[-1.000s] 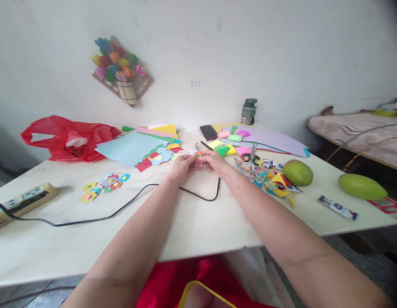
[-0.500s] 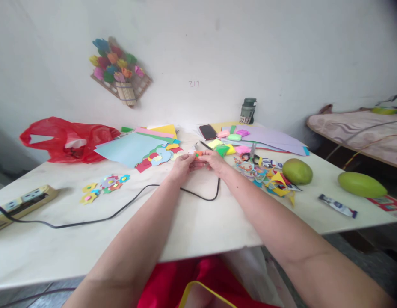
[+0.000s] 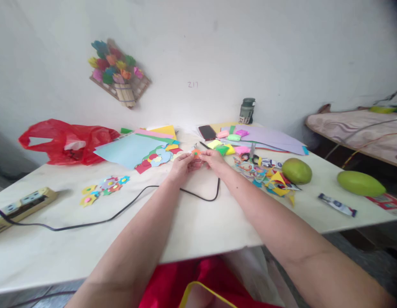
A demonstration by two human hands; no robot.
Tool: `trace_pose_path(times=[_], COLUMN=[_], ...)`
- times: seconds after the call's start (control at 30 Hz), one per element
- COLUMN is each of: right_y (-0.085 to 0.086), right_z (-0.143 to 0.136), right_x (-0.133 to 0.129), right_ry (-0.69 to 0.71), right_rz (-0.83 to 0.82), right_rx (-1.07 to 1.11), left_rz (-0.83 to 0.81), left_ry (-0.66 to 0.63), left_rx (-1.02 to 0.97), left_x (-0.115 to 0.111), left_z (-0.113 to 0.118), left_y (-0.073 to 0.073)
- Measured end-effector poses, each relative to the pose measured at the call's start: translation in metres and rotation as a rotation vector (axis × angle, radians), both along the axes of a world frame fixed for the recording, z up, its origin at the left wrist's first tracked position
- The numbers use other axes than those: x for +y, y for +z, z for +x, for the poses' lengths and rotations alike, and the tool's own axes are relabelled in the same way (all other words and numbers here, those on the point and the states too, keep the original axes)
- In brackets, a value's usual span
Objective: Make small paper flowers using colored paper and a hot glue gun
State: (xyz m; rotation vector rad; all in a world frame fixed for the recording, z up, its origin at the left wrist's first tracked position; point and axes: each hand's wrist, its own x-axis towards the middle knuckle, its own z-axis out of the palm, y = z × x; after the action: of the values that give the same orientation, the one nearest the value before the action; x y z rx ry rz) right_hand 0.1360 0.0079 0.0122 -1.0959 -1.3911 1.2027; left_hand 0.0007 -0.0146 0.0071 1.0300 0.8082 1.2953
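An orange paper flower (image 3: 196,152) with a small green centre is held up between my two hands, above the middle of the table. My left hand (image 3: 183,167) pinches its left side, and the fingers of my right hand (image 3: 214,161) close on its right edge. Just left of my left hand lie several cut-out paper flowers (image 3: 157,157) in red, blue and yellow. Finished-looking flowers with dotted centres (image 3: 110,184) rest further left. Beyond my right hand are bright packets of soft clay (image 3: 222,149).
A black cable (image 3: 118,217) runs from a power strip (image 3: 25,205) to below my hands. Scissors (image 3: 251,158), paper scraps (image 3: 275,182), a glue tube (image 3: 337,205) and two green fruits (image 3: 297,171) lie right. A red plastic bag (image 3: 70,143), coloured sheets (image 3: 128,149) and a phone (image 3: 207,132) stand behind.
The orange flower has turned to show more of its face between my fingers. Both hands stay in nearly the same place.
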Motion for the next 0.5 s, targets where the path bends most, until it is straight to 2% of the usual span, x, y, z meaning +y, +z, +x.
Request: trace_pose_path(times=[0.13, 0.3, 0.5], right_y=[0.000, 0.001, 0.002], right_z=[0.005, 0.011, 0.010], right_x=[0.002, 0.002, 0.002], right_ry=[0.051, 0.180, 0.184], right_rz=[0.018, 0.032, -0.012], right_rx=[-0.056, -0.115, -0.038], left_rz=[-0.057, -0.053, -0.023], left_ry=[0.044, -0.020, -0.002], left_rx=[0.014, 0.102, 0.130], left_x=[0.002, -0.001, -0.002], left_z=[-0.002, -0.007, -0.006], left_y=[0.003, 0.006, 0.004])
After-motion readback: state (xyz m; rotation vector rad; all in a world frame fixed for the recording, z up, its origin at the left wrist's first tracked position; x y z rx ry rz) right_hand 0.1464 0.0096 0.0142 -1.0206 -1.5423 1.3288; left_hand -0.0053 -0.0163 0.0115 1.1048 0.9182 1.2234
